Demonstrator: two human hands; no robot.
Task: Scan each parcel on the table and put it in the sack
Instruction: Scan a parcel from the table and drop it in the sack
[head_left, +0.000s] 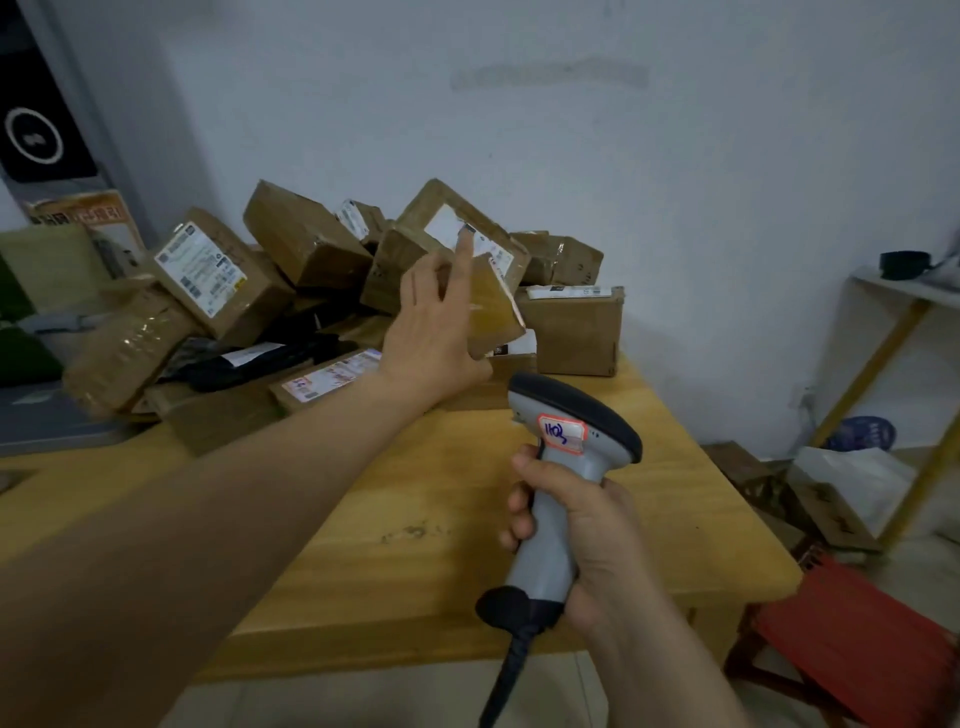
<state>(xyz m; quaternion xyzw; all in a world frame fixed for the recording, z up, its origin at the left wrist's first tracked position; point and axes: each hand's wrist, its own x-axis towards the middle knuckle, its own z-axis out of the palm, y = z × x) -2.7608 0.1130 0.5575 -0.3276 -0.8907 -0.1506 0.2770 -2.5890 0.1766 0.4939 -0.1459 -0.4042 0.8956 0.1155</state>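
Left arm is stretched out over the pale wooden counter (415, 519), and the left hand (431, 332) is up at the heap of brown cardboard parcels (218, 270) piled along the far side, against the white wall (623, 156). Its fingers (465, 244) are straight and spread wide, back of the hand towards me, laid flat against a small tape-wrapped brown cardboard parcel (496, 306) that sits tilted at the front of the heap. From here I can't tell whether the thumb is hooked under it.

The right hand (587, 545) is nearer, over the counter's bare front part, fingers curled tight round the handle of a grey handheld barcode scanner (566, 467). The scanner's dark head points towards the heap, a red-edged sticker with handwritten digits sits on its neck, and a dark cable (514, 654) drops from its base past the counter edge.

In the heap, boxes lean on one another at all angles, several showing white shipping labels. Black plastic mailer bags (260, 358) lie low in the middle, just beside a flat box with a pink-and-white label (327, 382). A squarer brown box (571, 332) stands at the right end.

Off to the right, a red stool (857, 634) stands on the floor, with a white-and-yellow shelf rack (883, 364) behind it.
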